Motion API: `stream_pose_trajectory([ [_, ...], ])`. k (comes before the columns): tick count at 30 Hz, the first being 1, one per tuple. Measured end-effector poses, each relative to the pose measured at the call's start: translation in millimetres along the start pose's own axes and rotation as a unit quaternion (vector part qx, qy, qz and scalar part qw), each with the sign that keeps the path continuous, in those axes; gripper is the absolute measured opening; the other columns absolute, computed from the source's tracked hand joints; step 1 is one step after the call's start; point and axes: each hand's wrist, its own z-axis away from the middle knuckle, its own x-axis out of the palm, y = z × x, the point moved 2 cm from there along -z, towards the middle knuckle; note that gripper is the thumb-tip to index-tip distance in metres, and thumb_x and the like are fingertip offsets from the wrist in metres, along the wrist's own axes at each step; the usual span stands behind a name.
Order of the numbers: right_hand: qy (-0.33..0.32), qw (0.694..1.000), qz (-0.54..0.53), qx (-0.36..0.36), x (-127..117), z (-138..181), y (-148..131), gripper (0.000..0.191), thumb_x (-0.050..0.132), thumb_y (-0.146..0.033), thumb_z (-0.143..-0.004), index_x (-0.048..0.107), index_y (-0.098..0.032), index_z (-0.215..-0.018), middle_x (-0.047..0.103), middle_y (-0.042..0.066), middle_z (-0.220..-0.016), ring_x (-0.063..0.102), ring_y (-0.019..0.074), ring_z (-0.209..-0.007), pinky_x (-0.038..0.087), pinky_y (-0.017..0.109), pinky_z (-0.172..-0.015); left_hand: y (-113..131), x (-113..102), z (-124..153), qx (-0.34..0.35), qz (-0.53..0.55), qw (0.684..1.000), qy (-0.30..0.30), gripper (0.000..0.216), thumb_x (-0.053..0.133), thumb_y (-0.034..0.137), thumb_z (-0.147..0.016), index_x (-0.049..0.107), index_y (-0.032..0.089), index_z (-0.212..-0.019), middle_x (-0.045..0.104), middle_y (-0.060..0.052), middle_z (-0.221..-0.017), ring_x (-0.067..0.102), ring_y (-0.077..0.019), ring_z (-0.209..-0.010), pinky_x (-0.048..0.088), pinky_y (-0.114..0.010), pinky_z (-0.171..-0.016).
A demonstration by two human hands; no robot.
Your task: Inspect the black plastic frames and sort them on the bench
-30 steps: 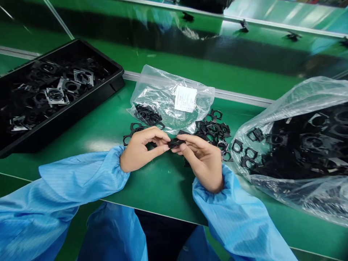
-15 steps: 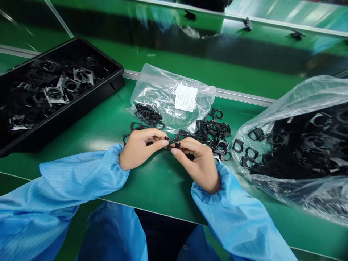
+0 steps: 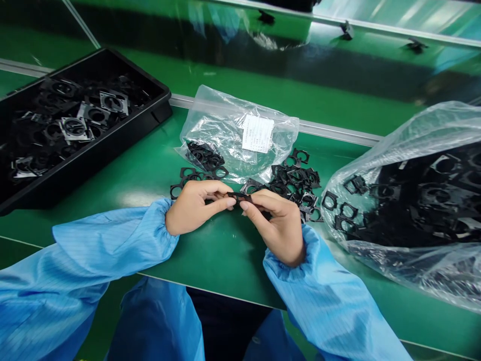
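Observation:
My left hand [image 3: 195, 205] and my right hand [image 3: 276, 220] meet over the green table [image 3: 210, 255], both pinched on one small black plastic part [image 3: 237, 197] held between their fingertips. Just behind them lies a loose pile of black frame parts [image 3: 296, 183]. A few more black frames [image 3: 191, 176] lie by my left fingers. Both arms wear blue sleeves.
A black tray [image 3: 112, 145] with several black and silver frames stands at the left. A small clear bag [image 3: 236, 135] with a white label lies behind the hands. A large clear bag [image 3: 413, 200] full of black parts fills the right. A metal rail [image 3: 338, 133] crosses the table behind.
My right hand has curled in closer to the left, and both hands have turned the small black part between the fingertips. Everything else lies as before.

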Motion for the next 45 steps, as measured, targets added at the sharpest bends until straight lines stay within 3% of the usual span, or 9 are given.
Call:
stream_pose_trajectory([
  [4, -0.01, 1.0, -0.02, 0.01, -0.8, -1.6, -0.1, 0.025, 0.067, -0.026, -0.097, 0.072, -0.019, -0.074, 0.064, 0.002, -0.071, 0.058, 0.0138, -0.067, 0.047, 0.027, -0.063, 3.6, -0.8, -0.3, -0.001, 0.013, 1.0, -0.025, 0.007, 0.079, 0.022, -0.087, 0.079, 0.014, -0.087, 0.079, -0.003, -0.074, 0.076, -0.0147, -0.069, 0.062, -0.019, -0.065],
  [10, -0.026, 0.992, -0.107, 0.061, 1.0, -2.8, 2.0, 0.025, 0.07, -0.033, -0.096, 0.069, -0.019, -0.076, 0.062, 0.002, -0.074, 0.06, 0.0141, -0.069, 0.048, 0.028, -0.063, 4.6, -2.3, -2.6, -0.034, 0.068, 0.995, -0.065, 0.025, 0.082, 0.038, -0.087, 0.078, 0.013, -0.085, 0.08, -0.005, -0.073, 0.079, -0.0176, -0.068, 0.065, -0.022, -0.068],
  [18, -0.064, 0.956, -0.253, 0.134, 2.3, -6.5, 2.1, 0.038, 0.08, -0.054, -0.086, 0.067, -0.019, -0.079, 0.066, 0.0, -0.07, 0.06, 0.0124, -0.062, 0.053, 0.027, -0.063, 5.6, -2.6, -4.0, -0.035, 0.089, 0.993, -0.075, 0.031, 0.083, 0.044, -0.086, 0.079, 0.013, -0.084, 0.08, -0.005, -0.07, 0.077, -0.0157, -0.064, 0.063, -0.02, -0.063],
  [21, -0.065, 0.959, -0.244, 0.131, 2.7, -5.7, 2.4, 0.037, 0.079, -0.052, -0.087, 0.067, -0.019, -0.075, 0.064, -0.001, -0.067, 0.059, 0.0118, -0.061, 0.053, 0.027, -0.063, 5.9, -3.2, -3.8, -0.029, 0.055, 0.996, -0.07, 0.033, 0.082, 0.045, -0.087, 0.077, 0.013, -0.077, 0.078, -0.005, -0.067, 0.075, -0.0147, -0.062, 0.061, -0.019, -0.06],
  [25, -0.017, 0.972, -0.207, 0.107, 1.7, -4.6, 2.0, 0.03, 0.081, -0.046, -0.087, 0.071, -0.019, -0.078, 0.065, 0.0, -0.075, 0.062, 0.0123, -0.066, 0.051, 0.026, -0.063, 7.3, -3.4, -3.2, -0.019, 0.027, 0.997, -0.071, 0.036, 0.08, 0.044, -0.088, 0.075, 0.013, -0.072, 0.077, -0.005, -0.066, 0.073, -0.0139, -0.06, 0.058, -0.019, -0.058],
  [35, -0.098, 0.947, -0.252, 0.174, -1.9, -8.8, 1.4, 0.048, 0.082, -0.064, -0.078, 0.068, -0.019, -0.071, 0.067, 0.0, -0.065, 0.06, 0.0131, -0.062, 0.055, 0.029, -0.069, 9.1, -3.4, -2.3, 0.0, 0.026, 0.995, -0.098, 0.031, 0.076, 0.04, -0.092, 0.075, 0.014, -0.076, 0.076, -0.005, -0.069, 0.072, -0.0135, -0.063, 0.058, -0.019, -0.062],
  [42, -0.068, 0.964, -0.199, 0.159, -0.3, -8.8, 1.3, 0.052, 0.079, -0.068, -0.08, 0.067, -0.019, -0.069, 0.066, 0.0, -0.064, 0.058, 0.0129, -0.06, 0.052, 0.029, -0.065, 3.3, -2.8, -3.6, -0.006, 0.043, 0.999, -0.016, 0.028, 0.085, 0.041, -0.083, 0.077, 0.014, -0.079, 0.075, -0.004, -0.072, 0.072, -0.0142, -0.067, 0.06, -0.02, -0.063],
  [45, -0.063, 0.97, -0.177, 0.152, 0.4, -7.7, 2.3, 0.051, 0.076, -0.067, -0.083, 0.068, -0.018, -0.069, 0.067, 0.001, -0.063, 0.057, 0.0129, -0.059, 0.05, 0.028, -0.063, 3.7, -2.7, -3.7, -0.014, 0.045, 0.998, -0.029, 0.028, 0.085, 0.041, -0.084, 0.077, 0.014, -0.078, 0.075, -0.004, -0.071, 0.072, -0.0141, -0.065, 0.06, -0.021, -0.063],
])
